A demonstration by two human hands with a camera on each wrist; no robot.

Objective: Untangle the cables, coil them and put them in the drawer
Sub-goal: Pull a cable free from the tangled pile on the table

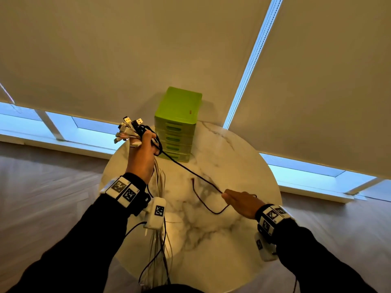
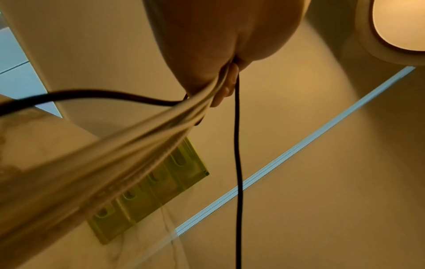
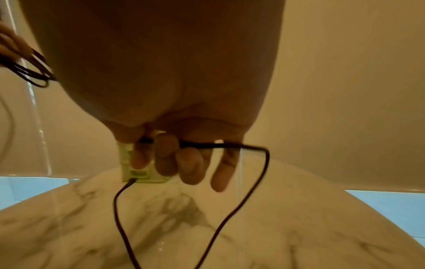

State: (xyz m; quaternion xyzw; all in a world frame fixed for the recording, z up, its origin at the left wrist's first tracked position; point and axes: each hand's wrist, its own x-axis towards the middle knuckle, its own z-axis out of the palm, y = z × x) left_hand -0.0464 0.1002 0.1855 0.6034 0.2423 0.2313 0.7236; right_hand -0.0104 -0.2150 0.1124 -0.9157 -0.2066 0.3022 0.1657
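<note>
Head: black cable [image 1: 186, 169] spans both hands.

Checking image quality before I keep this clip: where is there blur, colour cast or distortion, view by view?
Head view: warm yellow cast, blue daylight strips at the window, wide-angle bending of the table edge; hands and drawers fairly sharp. Left wrist view: the pale cables near the lens smear into streaks; lamp glare top right. Right wrist view: soft throughout, palm dark, black cable still traceable.
</note>
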